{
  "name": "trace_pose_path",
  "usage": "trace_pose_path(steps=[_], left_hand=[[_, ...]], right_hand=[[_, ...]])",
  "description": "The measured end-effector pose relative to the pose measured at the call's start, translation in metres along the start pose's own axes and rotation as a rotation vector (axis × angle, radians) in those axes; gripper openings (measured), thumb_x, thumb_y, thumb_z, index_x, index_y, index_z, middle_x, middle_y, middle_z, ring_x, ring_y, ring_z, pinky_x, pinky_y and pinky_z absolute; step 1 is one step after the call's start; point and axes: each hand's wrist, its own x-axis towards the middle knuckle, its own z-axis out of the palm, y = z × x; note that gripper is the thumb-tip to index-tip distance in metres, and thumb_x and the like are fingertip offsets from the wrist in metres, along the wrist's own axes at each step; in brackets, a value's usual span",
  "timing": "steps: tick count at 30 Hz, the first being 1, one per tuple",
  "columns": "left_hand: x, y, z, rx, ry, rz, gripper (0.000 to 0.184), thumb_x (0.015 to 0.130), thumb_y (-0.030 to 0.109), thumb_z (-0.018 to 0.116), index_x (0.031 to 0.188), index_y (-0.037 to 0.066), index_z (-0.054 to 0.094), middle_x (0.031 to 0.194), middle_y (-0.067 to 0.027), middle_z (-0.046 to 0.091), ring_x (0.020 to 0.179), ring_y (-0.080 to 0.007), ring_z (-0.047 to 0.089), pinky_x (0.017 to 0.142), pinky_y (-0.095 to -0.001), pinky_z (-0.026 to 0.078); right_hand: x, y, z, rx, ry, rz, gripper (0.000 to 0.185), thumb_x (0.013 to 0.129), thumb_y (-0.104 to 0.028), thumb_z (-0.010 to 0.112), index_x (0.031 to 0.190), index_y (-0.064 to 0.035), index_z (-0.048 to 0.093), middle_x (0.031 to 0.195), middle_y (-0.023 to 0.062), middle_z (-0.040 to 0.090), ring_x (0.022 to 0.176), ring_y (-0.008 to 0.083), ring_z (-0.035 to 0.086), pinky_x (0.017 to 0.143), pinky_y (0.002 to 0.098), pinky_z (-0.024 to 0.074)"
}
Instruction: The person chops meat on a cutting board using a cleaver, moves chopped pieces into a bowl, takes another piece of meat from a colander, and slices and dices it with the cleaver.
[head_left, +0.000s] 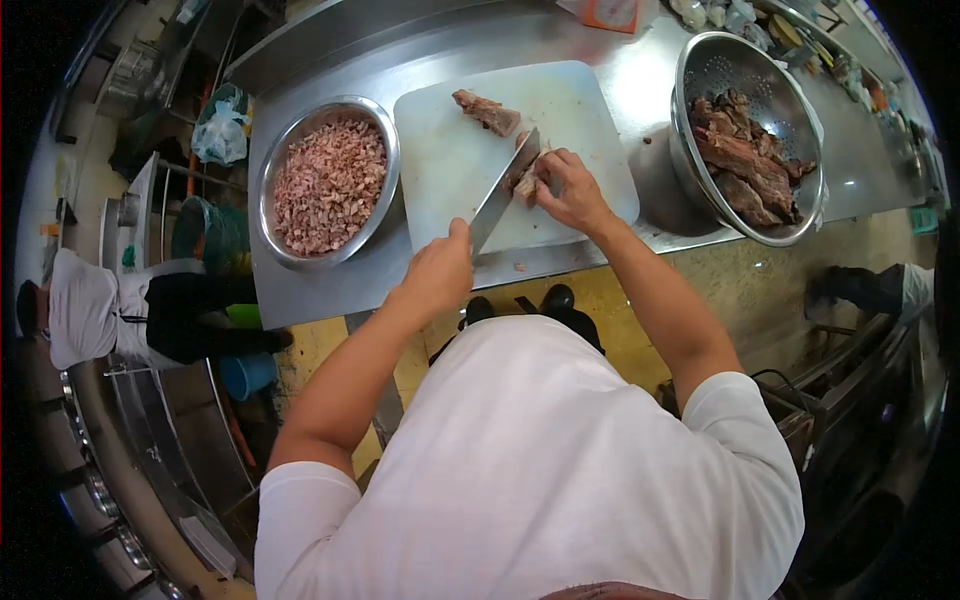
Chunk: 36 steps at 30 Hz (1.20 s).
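Observation:
My left hand [441, 268] is closed around the handle of a broad kitchen knife [497, 204], whose blade angles up and right over the white cutting board [430, 120]. Against the blade's right side sits a small piece of cooked meat [527, 186]. The fingers of my right hand [574, 192] are curled onto that piece, pressing it on the board. Farther up the board lies a longer chunk of meat [486, 112], touched by neither hand. My left fingers hide most of the knife handle.
A steel bowl [392, 160] of chopped meat [330, 185] stands left of the board. On the right, a steel colander [690, 150] holds large dark meat pieces [750, 165]. The steel table's [360, 300] front edge is near my body. Another person [110, 310] stands at far left.

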Motion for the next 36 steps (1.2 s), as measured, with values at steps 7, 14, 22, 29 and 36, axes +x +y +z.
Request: trace_pose_path(steps=[7,14,22,29,36], left_hand=[[-0.011,0.03,-0.049,0.029,0.046,0.085,0.015,0.098,0.006,0.051,0.107,-0.006,0.045,0.094,-0.0359,0.067,0.094,-0.0536,0.066,0.083,-0.0608,0.048],[-0.01,0.042,-0.053,0.002,-0.061,0.001,0.021,0.105,0.013,0.05,0.108,-0.007,0.046,0.097,-0.0377,0.065,0.097,-0.0536,0.065,0.084,-0.0595,0.048],[0.006,0.043,-0.05,0.01,-0.114,0.007,0.025,0.101,0.011,0.055,0.114,-0.008,0.047,0.103,-0.038,0.066,0.1,-0.0536,0.065,0.088,-0.0595,0.049],[0.012,0.038,-0.046,0.052,-0.091,0.054,0.022,0.101,0.01,0.055,0.11,-0.007,0.045,0.096,-0.0369,0.067,0.095,-0.0534,0.066,0.085,-0.0593,0.05],[0.058,0.037,0.006,-0.008,0.079,0.071,0.025,0.103,0.017,0.056,0.11,-0.005,0.046,0.092,-0.0374,0.066,0.091,-0.052,0.068,0.08,-0.0581,0.051]], right_hand=[[-0.002,-0.002,0.003,-0.002,0.035,-0.001,0.02,0.08,-0.007,0.07,0.098,-0.0042,0.064,0.097,0.014,0.062,0.097,0.0366,0.059,0.087,0.0441,0.0507],[-0.004,-0.002,0.006,-0.014,0.066,-0.007,0.018,0.08,-0.007,0.069,0.097,-0.004,0.062,0.095,0.0135,0.06,0.094,0.0355,0.058,0.084,0.0442,0.05],[-0.011,-0.003,0.009,0.031,0.101,-0.002,0.02,0.08,-0.007,0.069,0.099,-0.0026,0.063,0.098,0.0145,0.06,0.096,0.036,0.058,0.085,0.0445,0.0505],[-0.001,0.002,0.01,0.009,0.096,-0.014,0.02,0.079,-0.008,0.069,0.098,-0.0038,0.063,0.098,0.0144,0.06,0.095,0.0362,0.057,0.085,0.0443,0.0504],[-0.006,0.001,0.005,-0.013,0.066,-0.008,0.021,0.079,-0.008,0.068,0.1,-0.0054,0.064,0.098,0.0142,0.06,0.095,0.0363,0.056,0.086,0.0444,0.05]])
